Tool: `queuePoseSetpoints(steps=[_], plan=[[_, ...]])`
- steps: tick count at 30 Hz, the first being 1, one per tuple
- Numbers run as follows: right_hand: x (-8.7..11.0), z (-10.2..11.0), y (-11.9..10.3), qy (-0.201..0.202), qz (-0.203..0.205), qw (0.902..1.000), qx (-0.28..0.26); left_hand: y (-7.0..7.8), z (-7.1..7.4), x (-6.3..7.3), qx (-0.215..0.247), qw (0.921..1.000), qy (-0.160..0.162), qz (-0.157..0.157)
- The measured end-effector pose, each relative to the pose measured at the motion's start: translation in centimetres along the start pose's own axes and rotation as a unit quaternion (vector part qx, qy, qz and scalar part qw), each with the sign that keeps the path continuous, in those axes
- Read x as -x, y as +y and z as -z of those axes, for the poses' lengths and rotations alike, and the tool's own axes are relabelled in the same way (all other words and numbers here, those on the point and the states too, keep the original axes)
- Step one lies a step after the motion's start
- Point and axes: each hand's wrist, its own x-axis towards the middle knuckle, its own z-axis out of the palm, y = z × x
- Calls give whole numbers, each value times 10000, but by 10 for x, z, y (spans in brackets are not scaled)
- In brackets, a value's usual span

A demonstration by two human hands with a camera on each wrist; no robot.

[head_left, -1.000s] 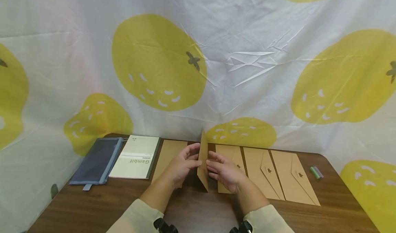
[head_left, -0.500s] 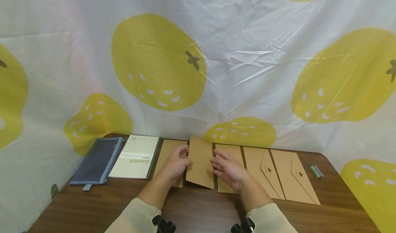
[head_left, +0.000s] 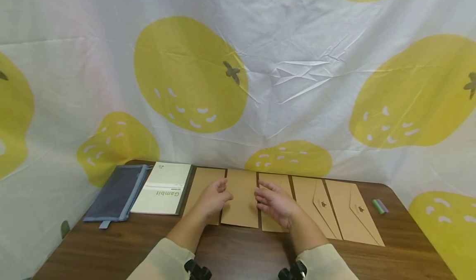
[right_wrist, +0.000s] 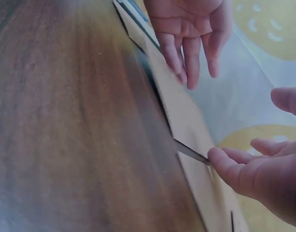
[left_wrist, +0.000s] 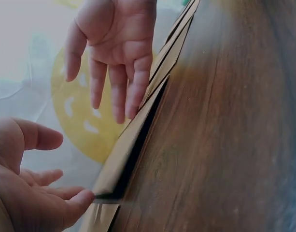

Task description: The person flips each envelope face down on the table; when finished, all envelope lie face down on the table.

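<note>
The left sleeve [head_left: 160, 261] is pale beige with faint, blotchy shading and a plain, straight cuff. At the left sleeve's inner side sits a black, rounded, two-lobed fitting [head_left: 201, 273]. Well to the right of the left sleeve come a matching right sleeve [head_left: 327, 263] and a second black fitting [head_left: 297, 267] showing a small pale glint.

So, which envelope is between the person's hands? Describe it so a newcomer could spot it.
Find the white sheet with yellow fruit, then the wooden table before it. At its far edge runs a row of five brown envelopes; pick the second envelope from the left. Its face is plain, no flap showing, and it alone fills the gap between left hand and right hand.
</note>
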Motion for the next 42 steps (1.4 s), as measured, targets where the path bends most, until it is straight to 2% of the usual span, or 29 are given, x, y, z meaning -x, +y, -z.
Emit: queuePoseSetpoints(steps=[4,8,15,20,26,31,42], plan=[[4,13,-12,221,115,9994,245,6,-4,4,28,9998,155,-136],[12,34,-25,472,257,9974,472,18,-16,10,412,9989,69,-216],[32,69,-24,452,263,9950,848,24,-50,13,906,9957,-191,24],[41,87,-16,602,194,9930,1001,28,-77,6,1153,9930,-221,120],[43,100,-10,710,111,9919,1044,32,-104,0,1206,9923,-173,207],[39,101,-6,581,85,9933,997,32,-111,4,1107,9932,-286,241],[40,96,-6,490,95,9942,950,28,-112,6,956,9940,-469,238]])
